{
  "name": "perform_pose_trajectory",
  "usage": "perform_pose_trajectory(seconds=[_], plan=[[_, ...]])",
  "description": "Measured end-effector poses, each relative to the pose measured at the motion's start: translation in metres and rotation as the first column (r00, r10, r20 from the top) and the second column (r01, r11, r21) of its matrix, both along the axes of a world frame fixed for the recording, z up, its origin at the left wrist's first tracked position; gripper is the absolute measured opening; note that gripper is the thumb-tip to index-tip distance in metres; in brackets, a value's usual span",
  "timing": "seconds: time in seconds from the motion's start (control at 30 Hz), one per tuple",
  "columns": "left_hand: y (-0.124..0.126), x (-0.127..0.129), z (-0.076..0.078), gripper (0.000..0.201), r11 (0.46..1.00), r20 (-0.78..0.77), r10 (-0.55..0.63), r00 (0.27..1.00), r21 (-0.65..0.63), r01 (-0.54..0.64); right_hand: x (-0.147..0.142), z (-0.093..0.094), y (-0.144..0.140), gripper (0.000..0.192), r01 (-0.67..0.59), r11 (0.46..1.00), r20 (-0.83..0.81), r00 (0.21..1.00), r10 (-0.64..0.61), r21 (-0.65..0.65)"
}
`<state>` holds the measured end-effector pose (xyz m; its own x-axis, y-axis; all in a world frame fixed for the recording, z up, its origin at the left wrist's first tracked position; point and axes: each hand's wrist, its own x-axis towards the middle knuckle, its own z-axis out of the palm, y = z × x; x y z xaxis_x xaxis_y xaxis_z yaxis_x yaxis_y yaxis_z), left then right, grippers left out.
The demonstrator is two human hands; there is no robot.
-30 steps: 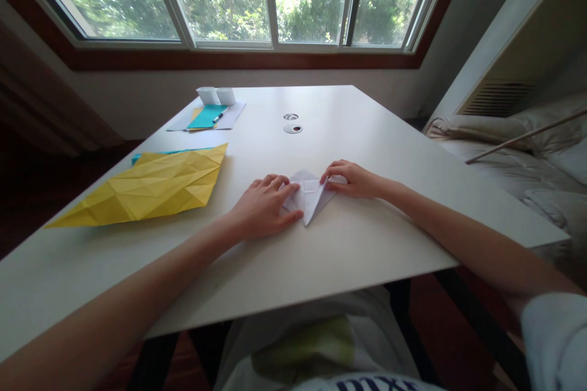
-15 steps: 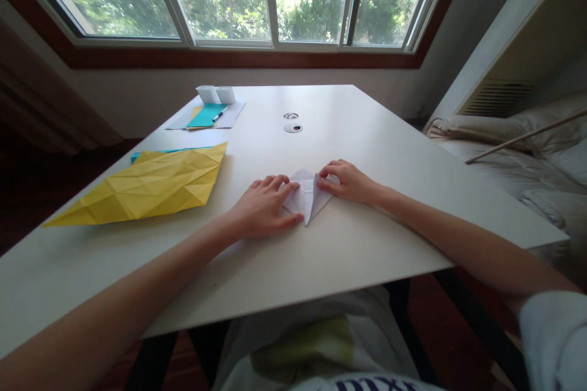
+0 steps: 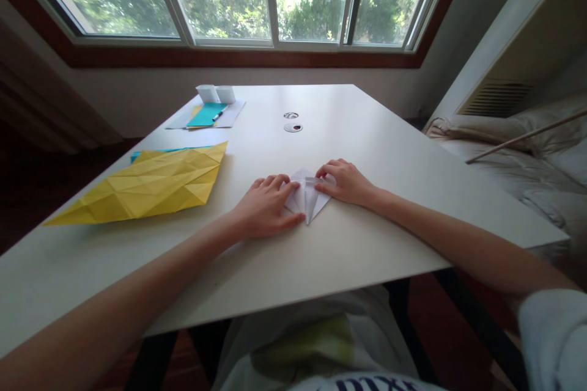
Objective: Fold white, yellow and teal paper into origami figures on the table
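A small sheet of white paper [image 3: 310, 200], folded to a diamond shape with its point toward me, lies on the white table [image 3: 358, 244]. My left hand [image 3: 266, 204] holds down its left side, the thumb along the lower edge and the fingertips on the upper left. At the upper right, my right hand [image 3: 346, 182] is closed on a flap, with thumb and index finger together. That flap lies nearly flat against the centre crease. Fingers cover both side corners of the paper.
To the left lies a large creased yellow paper [image 3: 156, 186] over a blue piece [image 3: 136, 157]. Farther back are coloured sheets [image 3: 206, 115], a pen [image 3: 220, 113] and two small white containers [image 3: 216, 95]. Two round cable holes [image 3: 292, 127] sit mid-table.
The right flap of the white paper, raised half a second ago, is now folded down flatter. My right hand has shifted slightly left with it; my left hand has stayed nearly still.
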<state>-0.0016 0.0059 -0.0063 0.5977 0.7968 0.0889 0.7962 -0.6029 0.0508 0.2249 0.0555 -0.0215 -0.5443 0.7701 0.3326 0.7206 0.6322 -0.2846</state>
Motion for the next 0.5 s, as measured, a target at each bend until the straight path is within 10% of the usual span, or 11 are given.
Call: perform_pose_trajectory(seconds=[0.5], plan=[[-0.0006,0.0017,-0.0006,0.063,1.0,0.007,0.002,1.0,0.013,-0.002,-0.0025,-0.0031,-0.0021,0.018,-0.069,0.996,-0.039,0.997,0.071,0.065]])
